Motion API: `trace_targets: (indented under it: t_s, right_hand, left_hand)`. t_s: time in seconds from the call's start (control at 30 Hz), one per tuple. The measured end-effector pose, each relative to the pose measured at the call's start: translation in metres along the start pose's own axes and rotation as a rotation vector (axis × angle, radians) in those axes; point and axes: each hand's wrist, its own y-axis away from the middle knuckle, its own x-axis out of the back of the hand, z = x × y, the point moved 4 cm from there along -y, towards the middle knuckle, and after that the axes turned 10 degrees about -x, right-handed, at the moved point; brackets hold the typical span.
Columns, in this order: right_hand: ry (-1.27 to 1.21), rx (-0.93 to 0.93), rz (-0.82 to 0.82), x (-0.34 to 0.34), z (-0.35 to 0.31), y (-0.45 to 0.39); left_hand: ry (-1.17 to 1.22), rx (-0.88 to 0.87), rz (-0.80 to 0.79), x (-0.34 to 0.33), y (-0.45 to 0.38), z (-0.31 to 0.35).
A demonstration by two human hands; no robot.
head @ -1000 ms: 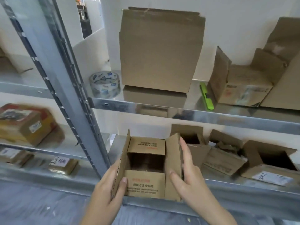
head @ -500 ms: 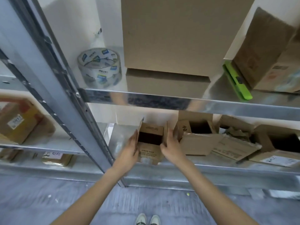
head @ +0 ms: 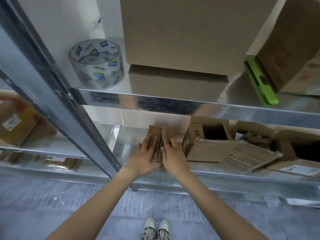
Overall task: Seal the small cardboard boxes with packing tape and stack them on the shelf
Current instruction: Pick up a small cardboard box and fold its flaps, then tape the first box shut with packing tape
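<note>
A small brown cardboard box (head: 155, 131) sits on the lower metal shelf (head: 216, 177), its two top flaps folded down and meeting at a centre seam. My left hand (head: 146, 155) lies flat on the left flap. My right hand (head: 173, 154) presses flat on the right flap. Both hands have straight fingers pointing away from me. A roll of clear packing tape (head: 97, 64) with blue labels stands on the upper shelf (head: 173, 103), above and left of the box.
A green utility knife (head: 259, 82) lies on the upper shelf beside a large brown box (head: 187, 33). Several open cardboard boxes (head: 213, 141) crowd the lower shelf to the right. A grey upright post (head: 57, 94) runs diagonally at left, with taped parcels (head: 15, 123) beyond it.
The box's side flaps stood upright between my hands; now they are folded shut under my flat palms. The view has tilted further downward, showing my arms and shoes.
</note>
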Motion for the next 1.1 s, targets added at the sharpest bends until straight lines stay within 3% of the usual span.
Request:
trace_targets:
  t_s: [0.13, 0.4, 0.6, 0.7, 0.77, 0.83, 0.9, 0.97, 1.03, 1.1]
  right_hand:
    - [0.116, 0.006, 0.002, -0.010, 0.002, 0.002]
    - [0.153, 0.046, -0.022, -0.008, 0.003, -0.005]
    - [0.146, 0.056, -0.125, 0.002, 0.010, -0.006]
    - [0.251, 0.104, -0.093, 0.001, 0.001, -0.003]
    - [0.279, 0.144, -0.068, -0.001, 0.000, -0.003]
    - [0.301, 0.211, -0.091, -0.002, 0.001, -0.004]
    - [0.326, 0.296, -0.116, 0.002, 0.003, -0.005]
    - [0.349, 0.357, -0.158, 0.006, 0.005, -0.009]
    - [0.369, 0.366, -0.203, 0.010, 0.007, -0.013]
    - [0.364, 0.353, -0.230, 0.011, 0.007, -0.014]
  left_hand:
    - [0.010, -0.033, -0.075, -0.007, -0.004, -0.009]
    - [-0.009, -0.001, 0.043, -0.012, -0.003, 0.000]
    - [0.443, 0.072, 0.128, -0.017, 0.018, 0.016]
    - [0.716, 0.074, 0.100, 0.004, 0.037, 0.025]
    - [0.667, 0.020, 0.020, 0.027, 0.049, 0.033]
    - [0.436, -0.046, 0.011, 0.056, 0.063, 0.039]
    - [0.255, -0.144, 0.124, 0.094, 0.083, 0.055]
    - [0.184, -0.309, 0.346, 0.142, 0.110, 0.088]
    - [-0.011, -0.475, 0.705, 0.191, 0.139, 0.121]
    - [-0.284, -0.499, 1.012, 0.226, 0.159, 0.140]
